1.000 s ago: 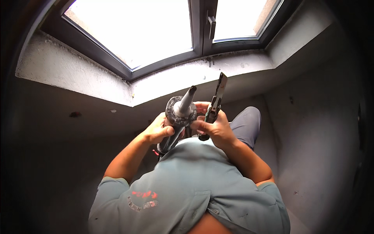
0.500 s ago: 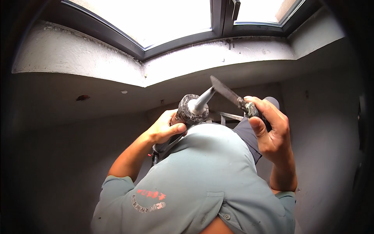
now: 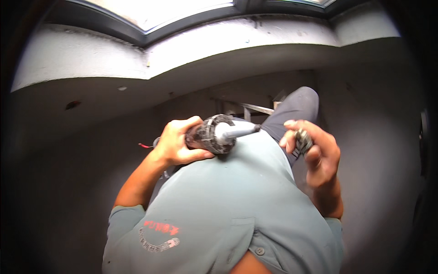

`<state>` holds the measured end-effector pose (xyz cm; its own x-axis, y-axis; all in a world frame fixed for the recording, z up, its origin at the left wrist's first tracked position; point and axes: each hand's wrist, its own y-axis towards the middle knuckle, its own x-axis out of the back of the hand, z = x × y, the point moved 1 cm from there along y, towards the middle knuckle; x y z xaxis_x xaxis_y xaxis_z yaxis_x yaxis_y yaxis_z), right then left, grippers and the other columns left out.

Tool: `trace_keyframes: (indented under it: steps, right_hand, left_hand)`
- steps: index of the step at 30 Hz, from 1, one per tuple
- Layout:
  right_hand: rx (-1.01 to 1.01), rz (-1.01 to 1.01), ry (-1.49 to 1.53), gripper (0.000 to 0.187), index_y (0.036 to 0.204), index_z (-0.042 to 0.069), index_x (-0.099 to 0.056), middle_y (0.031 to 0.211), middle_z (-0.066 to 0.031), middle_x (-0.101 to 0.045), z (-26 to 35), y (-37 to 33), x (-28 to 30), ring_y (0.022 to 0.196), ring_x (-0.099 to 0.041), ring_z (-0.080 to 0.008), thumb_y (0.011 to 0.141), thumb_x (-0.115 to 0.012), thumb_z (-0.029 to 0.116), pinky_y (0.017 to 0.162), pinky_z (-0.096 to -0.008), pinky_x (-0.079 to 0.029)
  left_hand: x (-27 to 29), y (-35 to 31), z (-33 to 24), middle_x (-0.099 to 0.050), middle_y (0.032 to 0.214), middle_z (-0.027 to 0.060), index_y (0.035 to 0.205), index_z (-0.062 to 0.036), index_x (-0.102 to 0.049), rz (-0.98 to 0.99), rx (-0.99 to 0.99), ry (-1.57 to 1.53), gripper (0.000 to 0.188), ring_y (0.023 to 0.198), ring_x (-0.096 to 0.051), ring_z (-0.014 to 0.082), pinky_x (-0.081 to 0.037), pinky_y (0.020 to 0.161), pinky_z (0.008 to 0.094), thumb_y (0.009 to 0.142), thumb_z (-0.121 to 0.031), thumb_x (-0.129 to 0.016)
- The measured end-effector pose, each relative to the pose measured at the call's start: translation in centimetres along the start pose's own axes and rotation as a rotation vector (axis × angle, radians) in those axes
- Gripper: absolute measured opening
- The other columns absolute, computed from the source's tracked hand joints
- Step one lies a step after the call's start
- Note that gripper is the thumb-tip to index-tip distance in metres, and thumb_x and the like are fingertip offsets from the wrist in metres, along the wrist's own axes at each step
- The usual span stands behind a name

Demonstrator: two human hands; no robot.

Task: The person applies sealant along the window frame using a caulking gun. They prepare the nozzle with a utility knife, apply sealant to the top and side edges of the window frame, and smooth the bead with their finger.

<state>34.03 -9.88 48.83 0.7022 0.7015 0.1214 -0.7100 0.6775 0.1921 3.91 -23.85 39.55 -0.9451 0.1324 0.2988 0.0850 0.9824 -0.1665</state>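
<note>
My left hand [image 3: 174,142] is wrapped round the barrel of a caulking gun [image 3: 211,137], whose dark front collar is crusted with dried sealant. Its grey tapered nozzle [image 3: 239,131] points right across my body, with a dark tip. To the right of that tip, apart from it, my right hand [image 3: 326,157] grips a knife [image 3: 304,141] by its worn, stained handle. The knife's blade cannot be made out now, and motion blurs this hand. The rear of the caulking gun is mostly hidden behind my left hand and shirt.
Ahead is a dark window frame [image 3: 189,23] above a pale, rough sill [image 3: 205,42]. My raised leg [image 3: 296,107] is beyond the right hand, with a metal rail [image 3: 258,108], perhaps of a ladder, beside it. A thin red piece [image 3: 145,145] sticks out left of my left hand.
The knife blade has come away from the nozzle tip and turned out of sight. The caulking gun has swung so its nozzle points right. The view has tilted down from the window.
</note>
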Motion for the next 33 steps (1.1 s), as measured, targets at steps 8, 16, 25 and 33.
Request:
trace_keyframes:
  steps: [8,16,25,33]
  right_hand:
    - [-0.189,-0.452,0.828,0.059,0.138,-0.001,-0.049,0.1,-0.0137,-0.068,-4.1,0.1,1.7,0.122,-0.062,-0.0389,0.112,-0.035,0.049,0.114,-0.0499,-0.043]
    - [-0.128,-0.503,0.947,0.054,0.139,0.001,-0.05,0.11,-0.014,-0.066,-4.0,0.6,1.0,0.14,-0.05,-0.0418,0.112,-0.035,0.045,0.124,-0.0549,-0.03]
    - [-0.117,-0.553,0.815,0.051,0.134,0.006,-0.052,0.139,-0.0206,-0.063,-5.3,0.9,1.2,0.142,-0.048,-0.0323,0.112,-0.033,0.048,0.124,-0.0431,-0.026]
    - [-0.022,-0.321,0.837,0.045,0.134,0.005,-0.055,0.148,-0.0273,-0.054,-8.9,-0.4,2.8,0.146,-0.044,-0.0286,0.114,-0.034,0.039,0.125,-0.0398,-0.026]
  left_hand:
    - [-0.5,0.2,0.6,-0.073,0.093,0.0105,0.113,0.0016,-0.067,0.014,0.049,-0.176,0.063,0.082,-0.068,0.0166,-0.054,0.082,0.0313,0.068,-0.037,-0.09]
    - [0.6,-0.1,0.9,-0.074,0.103,0.0094,0.124,0.0047,-0.064,0.041,0.107,-0.274,0.073,0.094,-0.067,0.015,-0.053,0.091,0.0321,0.074,-0.045,-0.085]
    - [0.2,1.3,-0.5,-0.074,0.106,0.0094,0.124,0.0053,-0.065,0.109,0.114,-0.294,0.071,0.097,-0.066,0.0134,-0.052,0.094,0.0307,0.073,-0.038,-0.089]
    - [-5.4,3.5,-5.2,-0.068,0.124,0.0097,0.142,0.0016,-0.054,0.188,0.103,-0.45,0.1,0.114,-0.062,0.0173,-0.047,0.105,0.0347,0.066,-0.047,-0.095]
